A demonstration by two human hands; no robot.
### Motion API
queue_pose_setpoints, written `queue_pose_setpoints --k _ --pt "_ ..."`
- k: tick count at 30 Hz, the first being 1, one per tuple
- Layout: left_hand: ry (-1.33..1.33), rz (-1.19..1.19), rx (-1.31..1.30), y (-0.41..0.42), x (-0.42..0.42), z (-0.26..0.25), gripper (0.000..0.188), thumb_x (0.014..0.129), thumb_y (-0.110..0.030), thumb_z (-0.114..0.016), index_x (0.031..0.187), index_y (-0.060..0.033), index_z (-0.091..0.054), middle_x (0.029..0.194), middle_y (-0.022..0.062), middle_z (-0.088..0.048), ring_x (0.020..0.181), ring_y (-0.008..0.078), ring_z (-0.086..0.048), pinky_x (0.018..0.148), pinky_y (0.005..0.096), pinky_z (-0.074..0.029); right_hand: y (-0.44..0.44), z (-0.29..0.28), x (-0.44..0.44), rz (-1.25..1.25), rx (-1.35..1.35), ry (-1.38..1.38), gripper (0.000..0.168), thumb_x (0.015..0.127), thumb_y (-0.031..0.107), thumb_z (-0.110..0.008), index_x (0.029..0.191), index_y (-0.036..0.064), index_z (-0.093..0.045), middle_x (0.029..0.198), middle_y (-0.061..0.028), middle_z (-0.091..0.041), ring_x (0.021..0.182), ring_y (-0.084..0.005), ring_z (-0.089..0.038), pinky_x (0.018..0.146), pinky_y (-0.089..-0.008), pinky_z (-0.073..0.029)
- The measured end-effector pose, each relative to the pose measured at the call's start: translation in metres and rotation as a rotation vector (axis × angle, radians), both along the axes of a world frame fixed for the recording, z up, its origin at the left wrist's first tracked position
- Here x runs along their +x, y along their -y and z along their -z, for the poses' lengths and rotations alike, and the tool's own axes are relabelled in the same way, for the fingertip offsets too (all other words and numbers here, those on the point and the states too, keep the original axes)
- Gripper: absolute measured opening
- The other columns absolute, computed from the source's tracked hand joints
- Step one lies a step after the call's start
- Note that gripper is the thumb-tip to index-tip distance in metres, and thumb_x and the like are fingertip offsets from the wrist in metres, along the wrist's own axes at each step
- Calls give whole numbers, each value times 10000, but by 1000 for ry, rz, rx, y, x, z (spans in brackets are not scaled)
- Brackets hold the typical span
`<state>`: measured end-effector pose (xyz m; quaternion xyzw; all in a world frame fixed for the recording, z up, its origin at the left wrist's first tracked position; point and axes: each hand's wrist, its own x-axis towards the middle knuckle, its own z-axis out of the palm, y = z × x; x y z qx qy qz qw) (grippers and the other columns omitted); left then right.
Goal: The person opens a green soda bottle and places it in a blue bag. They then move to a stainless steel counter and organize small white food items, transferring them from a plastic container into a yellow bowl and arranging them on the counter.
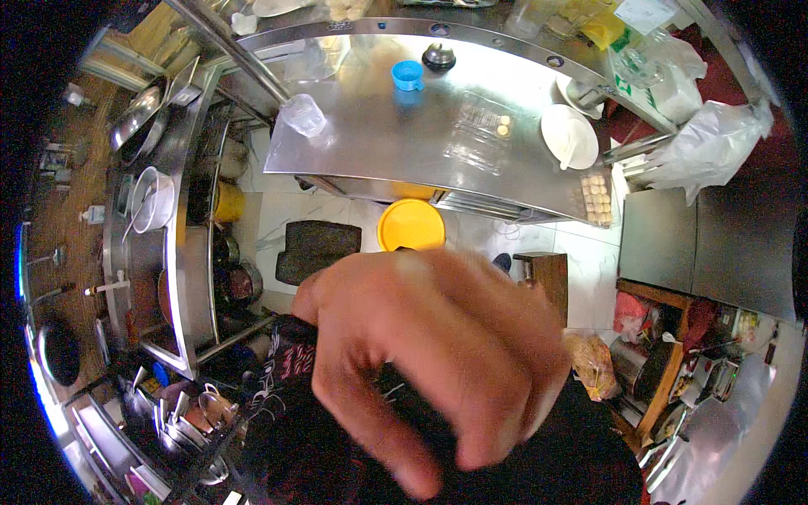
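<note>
My left hand (429, 353) is raised close to the camera, its back towards the view and its fingers curled down. The thumb and nearest finger are apart, with nothing visible between them; the palm is hidden. My right hand is out of view. Beyond the hand, a round yellow lid or container top (411, 225) is near the floor before a stainless steel counter (372, 136). On the counter are a blue cup (407, 76), a metal call bell (439, 57), clear plastic trays (473, 136), one with small round pale items, a white bowl (569, 136) and a clear plastic container (302, 115).
A dark mat (319, 251) and a wooden stool (548, 281) are on the tiled floor. To the left, a metal rack (180, 271) bears a strainer-like pot (153, 199). Utensils (183, 429) stand at lower left. Plastic bags (707, 148) hang at right above steel cabinets (659, 240).
</note>
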<state>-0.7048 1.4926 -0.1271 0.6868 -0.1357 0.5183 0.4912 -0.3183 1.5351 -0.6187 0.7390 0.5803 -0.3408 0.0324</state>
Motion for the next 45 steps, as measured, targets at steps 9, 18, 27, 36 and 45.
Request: queue_pose_setpoints --k 9,18,27,36,45 --pt "-225 206 310 16 -3 -15 173 861 -184 -449 825 -80 -582 1027 141 -584 828 187 -583 545 221 -437 -2 -26 -17 -147 -14 -93 521 795 404 -597 1138 15 -549 1011 -222 -626 937 -355 -612 825 -421 -468" --pt "399 -640 163 54 15 -29 191 864 -142 -495 712 -93 -599 814 98 -618 604 127 -561 474 212 -414 -17 1 -21 -264 -87 -140 506 802 399 -585 1122 9 -552 969 -216 -635 916 -354 -615 815 -419 -469" --pt "730 -600 201 39 56 -27 178 865 -153 -548 756 -24 -605 812 141 -600 570 151 -591 447 219 -458 -15 -25 -50 -297 -94 -144 503 802 400 -583 1118 10 -553 960 -214 -636 910 -354 -615 813 -420 -469" --pt "901 -442 149 27 69 -17 213 861 -161 -600 790 40 -608 798 172 -585 537 165 -616 418 230 -495 -12 -22 -23 -210 -64 -131 500 803 400 -581 1114 10 -554 951 -213 -637 904 -355 -615 811 -420 -469" --pt "-29 57 -33 30 25 25 208 821 -238 -668 825 -44 -595 815 90 -596 738 248 -606 570 312 -479 1 -31 -5 -72 -60 -154 497 803 401 -579 1110 10 -556 942 -212 -638 898 -356 -615 809 -421 -468"
